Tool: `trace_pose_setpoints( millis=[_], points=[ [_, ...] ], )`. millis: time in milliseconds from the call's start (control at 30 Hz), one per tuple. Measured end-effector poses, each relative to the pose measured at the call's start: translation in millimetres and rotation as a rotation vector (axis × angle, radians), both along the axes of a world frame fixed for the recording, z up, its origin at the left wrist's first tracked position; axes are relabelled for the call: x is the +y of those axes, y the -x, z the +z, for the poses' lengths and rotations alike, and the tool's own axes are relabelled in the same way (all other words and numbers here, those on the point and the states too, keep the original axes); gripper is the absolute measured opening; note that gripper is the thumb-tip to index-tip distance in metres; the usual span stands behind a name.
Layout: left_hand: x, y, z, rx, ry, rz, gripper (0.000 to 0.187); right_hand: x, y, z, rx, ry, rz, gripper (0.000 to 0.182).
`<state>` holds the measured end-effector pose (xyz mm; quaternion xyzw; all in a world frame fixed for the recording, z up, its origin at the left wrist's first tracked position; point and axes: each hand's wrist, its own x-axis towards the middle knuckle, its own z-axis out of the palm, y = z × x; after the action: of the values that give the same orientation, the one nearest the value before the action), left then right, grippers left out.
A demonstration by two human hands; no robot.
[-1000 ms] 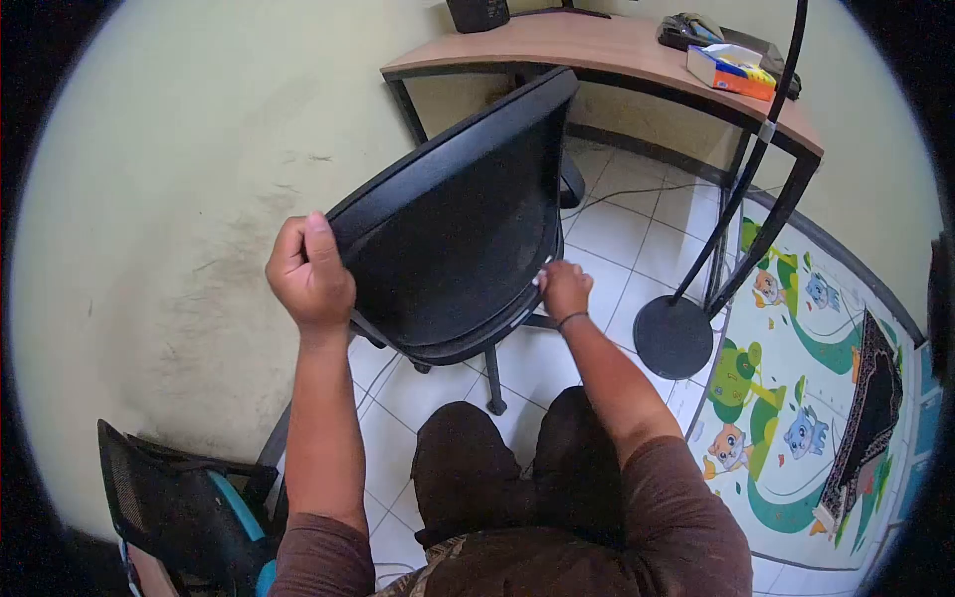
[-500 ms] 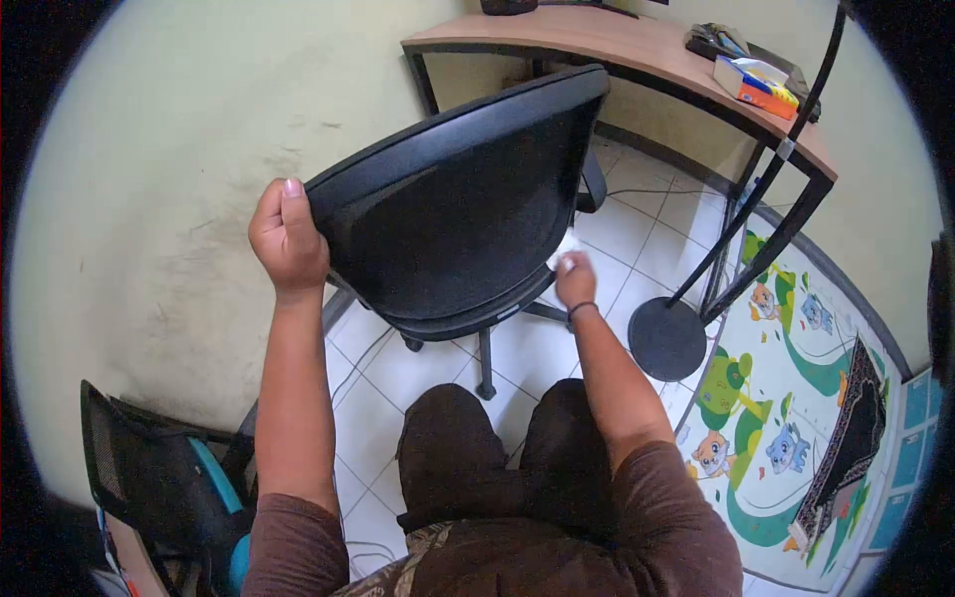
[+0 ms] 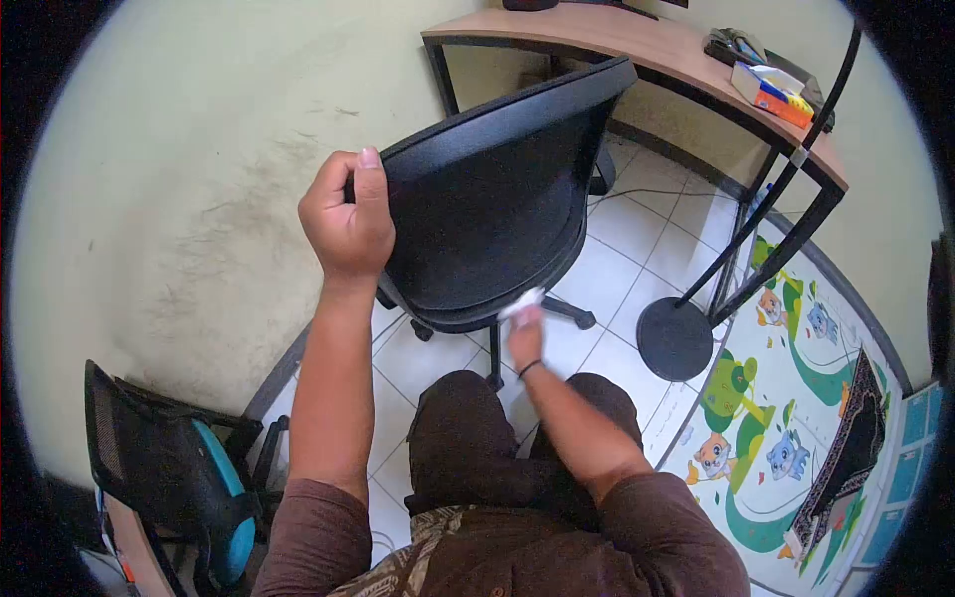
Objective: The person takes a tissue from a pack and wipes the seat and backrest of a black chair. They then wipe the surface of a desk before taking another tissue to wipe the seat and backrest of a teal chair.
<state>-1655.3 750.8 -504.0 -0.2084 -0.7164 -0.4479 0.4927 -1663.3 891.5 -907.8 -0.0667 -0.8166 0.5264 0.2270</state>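
Note:
A black office chair [image 3: 487, 219] stands before me with the back of its backrest towards me. My left hand [image 3: 350, 214] is wrapped round the upper left corner of the backrest, thumb on top. Lower down, my right hand [image 3: 525, 338] is closed on a small white cloth or tissue [image 3: 521, 301], slightly blurred. That white piece lies right at the bottom rim of the backrest. Below it, the chair's wheeled legs [image 3: 571, 312] rest on the tiles.
A wooden desk [image 3: 587, 28] with a tissue box [image 3: 772, 92] stands behind the chair. To the right are a round black stand base [image 3: 675, 339] and a cartoon play mat [image 3: 741, 398]. A second mesh chair [image 3: 159, 458] stands at lower left, near the scuffed wall [image 3: 249, 199].
My right hand has moved left and down along the backrest's lower rim with the white piece. My left hand still grips the corner; chair and hand appear farther right and turned slightly.

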Motion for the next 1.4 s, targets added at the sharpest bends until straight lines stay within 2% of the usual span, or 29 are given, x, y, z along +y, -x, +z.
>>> trace_pose_setpoints(
  millis=[33, 67, 100, 167, 200, 300, 367, 433, 467, 533, 567, 633, 700, 767, 800, 833, 900, 967, 1000, 1033, 1100, 1133, 1200, 1233, 1367, 1400],
  points=[
    [1.7, 0.6, 0.7, -0.002, 0.001, -0.001, 0.032, -25.7, -27.1, 19.4, -0.479, 0.131, 0.296, 0.033],
    [3.3, -0.4, 1.1, -0.007, 0.009, 0.002, 0.032, -50.4, -32.7, -30.1, -0.109, -0.328, 0.832, 0.033],
    [5.4, -1.4, 1.1, -0.01, 0.014, 0.006, 0.032, -39.6, -71.3, 59.4, -0.304, -0.066, 1.033, 0.03],
    [9.3, -1.7, 2.4, -0.02, 0.01, 0.007, 0.032, -43.2, -77.3, 64.6, -0.232, 0.023, 0.657, 0.034],
    [9.6, -3.6, 1.9, -0.032, 0.007, 0.014, 0.032, -37.2, -66.9, 65.7, -0.134, 0.137, 0.378, 0.034],
    [12.2, -6.9, 2.9, -0.042, 0.027, 0.079, 0.032, 12.8, -2.6, 34.3, 0.157, 0.299, -0.294, 0.03],
    [14.7, -6.5, 1.9, -0.034, 0.024, 0.097, 0.031, 37.6, 10.4, 24.9, -0.03, 0.342, -0.302, 0.024],
    [18.9, -5.0, 3.0, -0.034, 0.056, 0.105, 0.031, 23.1, 4.9, 23.9, -0.12, 0.289, -0.075, 0.021],
    [21.8, -4.2, 3.5, -0.021, 0.064, 0.103, 0.031, 6.0, -11.9, 42.2, -0.187, 0.257, -0.047, 0.021],
    [29.6, -6.1, 4.1, -0.005, 0.092, 0.125, 0.031, -35.8, -38.0, 54.2, -0.207, 0.248, 0.017, 0.022],
    [33.2, -7.1, 4.6, 0.011, 0.115, 0.143, 0.032, -53.4, -44.3, 46.0, -0.088, 0.133, 0.06, 0.024],
    [36.4, -6.6, 3.4, 0.017, 0.106, 0.133, 0.032, -70.7, -61.5, 64.5, -0.101, -0.011, 0.416, 0.027],
    [38.4, -8.9, 3.9, 0.004, 0.129, 0.148, 0.033, -79.8, -66.3, 74.8, 0.002, 0.061, 0.617, 0.019],
    [41.5, -8.7, 7.0, -0.026, 0.119, 0.181, 0.03, -81.1, -60.5, 70.5, 0.209, 0.184, 0.087, 0.02],
    [41.5, -5.6, 6.3, 0.002, 0.123, 0.158, 0.029, -80.1, -45.7, 49.4, 0.114, 0.306, -0.075, 0.02],
    [42.5, -6.2, 7.4, 0.028, 0.125, 0.133, 0.029, -70.7, -42.8, 51.3, -0.07, 0.706, -0.045, 0.02],
    [43.6, -14.2, 8.0, -0.054, 0.125, 0.114, 0.028, -61.1, -39.0, 57.0, -0.149, 0.613, -0.073, 0.018],
    [43.8, -14.0, 8.3, -0.106, 0.11, 0.004, 0.031, -67.9, -38.9, 55.3, 0.1, 0.182, -0.059, 0.017],
    [42.0, -14.3, 8.2, -0.101, 0.112, -0.002, 0.031, -79.3, -42.9, 59.1, 0.193, 0.181, 0.038, 0.017],
    [38.7, -15.8, 6.3, -0.166, 0.09, -0.076, 0.032, -91.2, -46.1, 66.9, -0.023, 0.286, 0.178, 0.017],
    [38.4, -13.4, 4.8, -0.217, 0.079, -0.158, 0.034, -105.9, -48.3, 112.8, -0.297, 0.886, 0.338, 0.015],
    [38.3, -11.8, 3.0, -0.222, 0.065, -0.163, 0.035, -103.0, -48.0, 130.5, -0.287, 0.892, 0.336, 0.015],
    [37.5, -14.4, 5.3, -0.222, 0.055, -0.166, 0.035, -99.1, -49.1, 162.7, -0.444, 1.24, 0.397, 0.013],
    [37.6, -17.0, 7.7, -0.235, 0.078, -0.147, 0.035, -96.0, -50.6, 181.2, -0.437, 1.24, 0.4, 0.013],
    [39.4, -21.3, 14.9, -0.292, 0.107, -0.144, 0.034, -71.4, -48.5, 259.9, -0.067, 1.142, 0.536, 0.015],
    [39.3, -20.1, 14.2, -0.29, 0.102, -0.135, 0.034, -61.0, -48.8, 282.4, 0.162, 0.998, 0.566, 0.013]
  ],
)
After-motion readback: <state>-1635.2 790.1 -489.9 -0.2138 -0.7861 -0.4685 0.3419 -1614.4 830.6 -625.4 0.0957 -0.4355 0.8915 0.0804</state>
